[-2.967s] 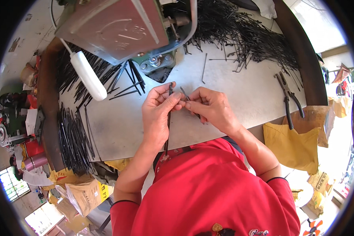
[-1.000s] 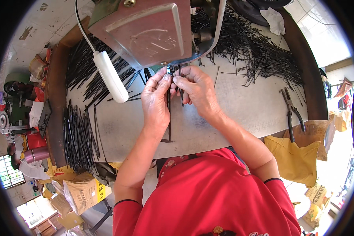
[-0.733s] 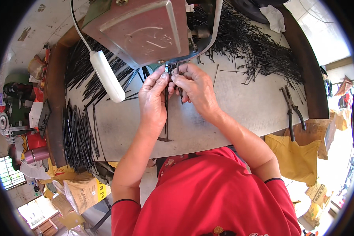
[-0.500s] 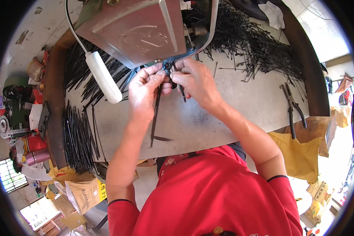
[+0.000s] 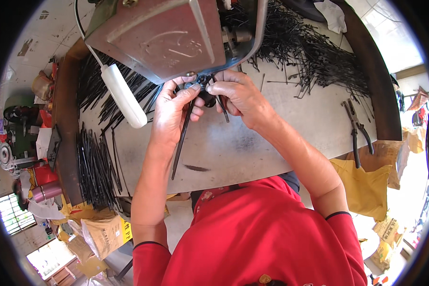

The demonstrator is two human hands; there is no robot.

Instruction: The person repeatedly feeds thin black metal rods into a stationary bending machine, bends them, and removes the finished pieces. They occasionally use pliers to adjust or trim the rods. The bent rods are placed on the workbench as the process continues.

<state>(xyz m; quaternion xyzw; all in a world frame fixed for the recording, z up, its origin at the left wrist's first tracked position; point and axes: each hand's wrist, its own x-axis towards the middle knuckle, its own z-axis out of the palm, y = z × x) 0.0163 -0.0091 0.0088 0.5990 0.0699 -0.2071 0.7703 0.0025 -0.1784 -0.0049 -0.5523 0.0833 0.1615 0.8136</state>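
Note:
Just below the front edge of a reddish-brown machine housing [image 5: 169, 43], both my hands work close together. My left hand [image 5: 169, 109] pinches a long thin black rod [image 5: 181, 143], which slants down toward the table's front edge. My right hand [image 5: 243, 95] is closed on a short dark rod [image 5: 223, 109], whose lower end sticks out under the fingers. Between the fingertips, small dark parts [image 5: 203, 81] sit against the machine's underside. Their exact shape and how the rods meet them are hidden by the fingers.
A white lamp [image 5: 124, 95] hangs left of my hands. Bundled black rods [image 5: 94, 167] lie at the left, and a tangled heap of rods [image 5: 310, 57] at the far right. Pliers [image 5: 353, 128] rest near the right edge. A dark sliver [image 5: 197, 168] lies on the grey tabletop [image 5: 243, 157].
My hands have spread slightly apart below the machine. The long rod's lower end has swung left, away from the dark sliver on the table.

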